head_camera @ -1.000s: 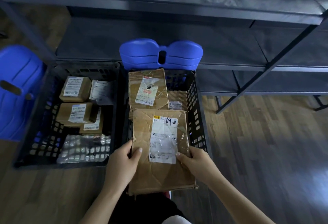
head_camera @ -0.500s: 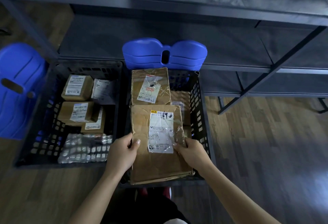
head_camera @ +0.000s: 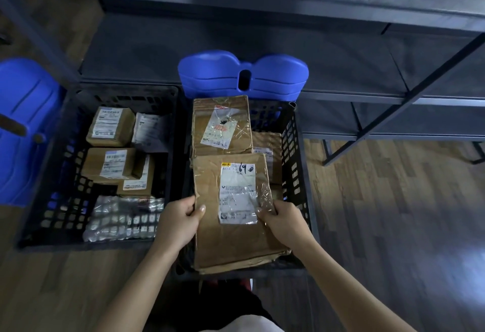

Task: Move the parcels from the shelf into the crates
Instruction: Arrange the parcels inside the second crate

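The flat brown parcel point(head_camera: 231, 237) lies over the near end of the right crate point(head_camera: 295, 174), its near edge past the rim. My left hand point(head_camera: 178, 222) and right hand point(head_camera: 284, 222) each keep a grip on a side edge. Another parcel point(head_camera: 220, 124) lies beyond; the left crate point(head_camera: 34, 226) holds small boxes.

Bare forearms, no sleeves; dark clothing with a white patch below.
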`<state>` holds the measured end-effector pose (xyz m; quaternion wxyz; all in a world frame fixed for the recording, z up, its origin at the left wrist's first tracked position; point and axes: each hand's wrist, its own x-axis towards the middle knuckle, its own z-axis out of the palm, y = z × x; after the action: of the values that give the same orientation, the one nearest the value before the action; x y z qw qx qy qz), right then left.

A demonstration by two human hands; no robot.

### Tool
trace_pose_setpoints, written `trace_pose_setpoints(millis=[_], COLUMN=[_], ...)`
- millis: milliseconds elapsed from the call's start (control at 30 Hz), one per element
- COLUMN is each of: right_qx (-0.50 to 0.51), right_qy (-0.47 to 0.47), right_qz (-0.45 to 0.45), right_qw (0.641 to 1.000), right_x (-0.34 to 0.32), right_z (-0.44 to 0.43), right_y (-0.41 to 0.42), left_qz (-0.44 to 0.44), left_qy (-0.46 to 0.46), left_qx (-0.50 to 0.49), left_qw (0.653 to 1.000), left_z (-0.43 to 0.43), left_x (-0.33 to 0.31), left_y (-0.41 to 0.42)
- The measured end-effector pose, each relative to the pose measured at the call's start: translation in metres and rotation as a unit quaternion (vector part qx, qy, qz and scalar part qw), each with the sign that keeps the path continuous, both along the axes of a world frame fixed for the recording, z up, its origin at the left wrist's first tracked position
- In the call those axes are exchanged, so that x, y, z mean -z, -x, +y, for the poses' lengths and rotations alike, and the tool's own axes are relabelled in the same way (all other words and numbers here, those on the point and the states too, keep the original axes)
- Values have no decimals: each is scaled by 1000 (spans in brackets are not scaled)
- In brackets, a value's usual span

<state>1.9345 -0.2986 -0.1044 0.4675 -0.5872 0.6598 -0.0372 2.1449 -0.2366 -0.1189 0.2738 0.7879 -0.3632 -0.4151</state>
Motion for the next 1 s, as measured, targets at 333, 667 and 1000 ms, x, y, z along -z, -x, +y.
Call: trace_pose_setpoints(millis=[333,667,1000], right_qx=[15,64,85], right_qy=[23,-27,-65], right_qz=[-23,-55,-41], right_qw=[999,996,993], right_x=[25,70,102], right_z=[15,27,29], right_y=[-4,-15,-20], left_qz=[2,-8,-63], left_qy=[27,-24,-65], left_qx=[-41,-8,25], left_qw=[999,1000,996], left_z=[11,13,12], left_x=[25,60,85], left_y=[-2,-10,-3])
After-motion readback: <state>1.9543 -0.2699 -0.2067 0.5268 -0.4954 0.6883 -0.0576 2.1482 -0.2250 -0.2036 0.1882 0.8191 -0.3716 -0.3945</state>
